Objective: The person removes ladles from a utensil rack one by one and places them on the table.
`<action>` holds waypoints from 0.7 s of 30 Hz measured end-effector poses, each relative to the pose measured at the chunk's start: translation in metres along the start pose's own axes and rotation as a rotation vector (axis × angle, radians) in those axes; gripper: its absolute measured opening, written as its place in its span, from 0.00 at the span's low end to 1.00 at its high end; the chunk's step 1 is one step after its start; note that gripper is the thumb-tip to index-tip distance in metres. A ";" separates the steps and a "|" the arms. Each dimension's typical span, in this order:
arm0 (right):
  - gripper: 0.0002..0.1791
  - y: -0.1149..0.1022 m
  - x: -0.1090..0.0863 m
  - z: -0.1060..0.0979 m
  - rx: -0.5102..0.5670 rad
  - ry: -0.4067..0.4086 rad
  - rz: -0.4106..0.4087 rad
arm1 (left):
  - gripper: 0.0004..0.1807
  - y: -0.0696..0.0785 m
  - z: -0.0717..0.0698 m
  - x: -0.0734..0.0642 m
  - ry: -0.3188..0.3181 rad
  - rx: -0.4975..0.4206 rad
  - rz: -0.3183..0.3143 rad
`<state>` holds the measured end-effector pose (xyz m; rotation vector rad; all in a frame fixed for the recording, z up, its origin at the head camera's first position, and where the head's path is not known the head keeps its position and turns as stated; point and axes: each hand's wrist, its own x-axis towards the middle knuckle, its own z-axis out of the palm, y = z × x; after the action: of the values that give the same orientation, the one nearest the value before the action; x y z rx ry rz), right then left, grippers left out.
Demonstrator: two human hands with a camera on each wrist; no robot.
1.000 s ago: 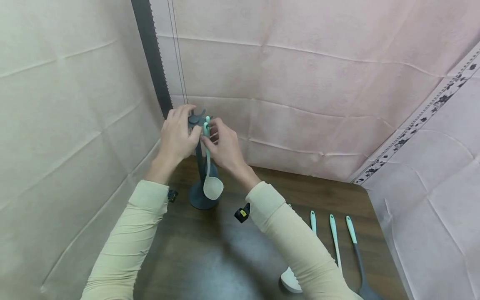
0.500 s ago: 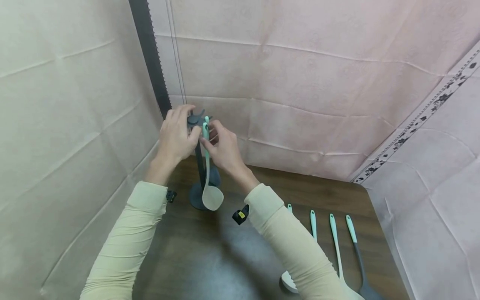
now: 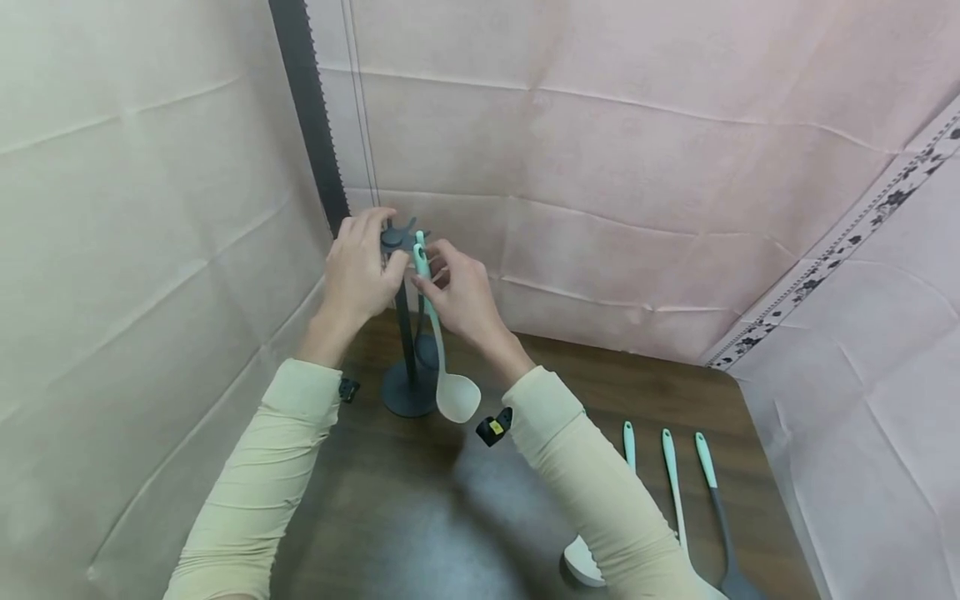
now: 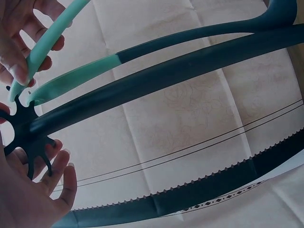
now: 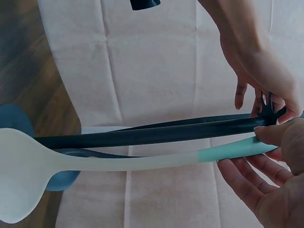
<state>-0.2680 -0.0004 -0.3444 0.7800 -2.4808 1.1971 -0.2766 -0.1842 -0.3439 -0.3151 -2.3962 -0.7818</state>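
My left hand (image 3: 358, 271) holds the hooked top (image 3: 393, 239) of a dark utensil stand (image 3: 407, 393), its fingers curled about the hooks in the left wrist view. My right hand (image 3: 467, 302) pinches the mint handle (image 5: 232, 150) of a white ladle (image 3: 457, 397) between thumb and fingers. The handle's holed upper end is right at a hook, and the bowl hangs down, swung out to the right of the stand's base. Behind it, a dark utensil with a mint handle (image 4: 78, 78) hangs from the stand alongside the pole (image 4: 156, 78).
On the wooden table (image 3: 390, 500) at the right lie several utensils: a white one with a toothed edge (image 3: 583, 562), partly under the right sleeve, mint-handled ones, and a dark-ended one (image 3: 720, 517). Pale cloth walls (image 3: 600, 208) enclose the table's back and sides.
The ladle's bowl first dropped lower, then swung right, away from the stand's pole. My right hand has shifted slightly right with the handle; my left hand stays on the stand's top.
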 end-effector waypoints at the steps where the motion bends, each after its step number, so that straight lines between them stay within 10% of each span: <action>1: 0.18 0.000 0.000 -0.001 -0.002 0.001 -0.003 | 0.35 0.000 -0.001 0.000 0.000 0.003 0.001; 21: 0.17 0.002 -0.003 -0.015 -0.029 -0.010 -0.042 | 0.35 0.001 -0.002 -0.001 -0.023 0.013 -0.012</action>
<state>-0.2662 0.0135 -0.3374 0.8279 -2.4712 1.1424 -0.2741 -0.1844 -0.3430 -0.3066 -2.4257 -0.7722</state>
